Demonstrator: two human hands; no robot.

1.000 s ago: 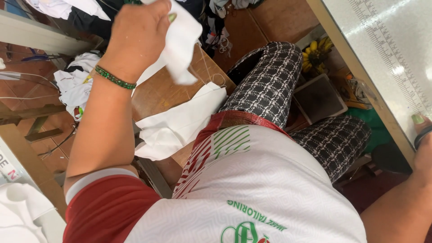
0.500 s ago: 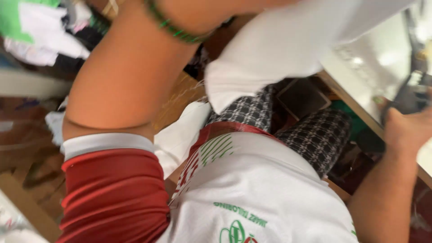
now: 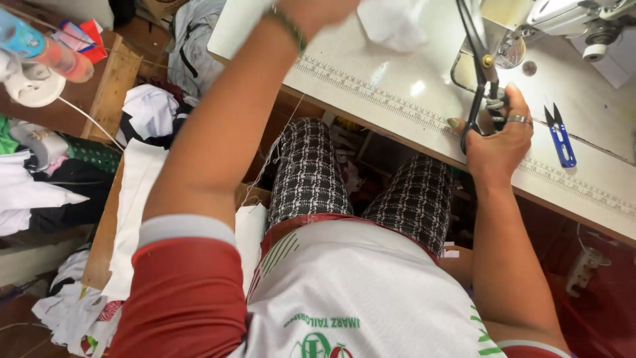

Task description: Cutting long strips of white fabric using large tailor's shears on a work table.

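From my head camera I look down at the table (image 3: 397,99), pale with a ruler strip along its near edge. My right hand (image 3: 498,136) rests at that edge, fingers curled tight through the black handles of the scissors (image 3: 478,73), whose blades point up and away toward the sewing machine (image 3: 563,20) at the top right. A ring sits on one finger. Just to the right of that hand a small blue thread snip (image 3: 560,136) lies flat on the table, apart from my fingers. My left hand (image 3: 318,10) is raised at the top edge, mostly cut off by the frame; I cannot tell for sure whether it pinches the white cloth (image 3: 391,23) that lies beside it on the table. Under the table show my checked trousers (image 3: 311,172), and to my left white fabric pieces (image 3: 139,192) lie on a wooden bench (image 3: 109,225).
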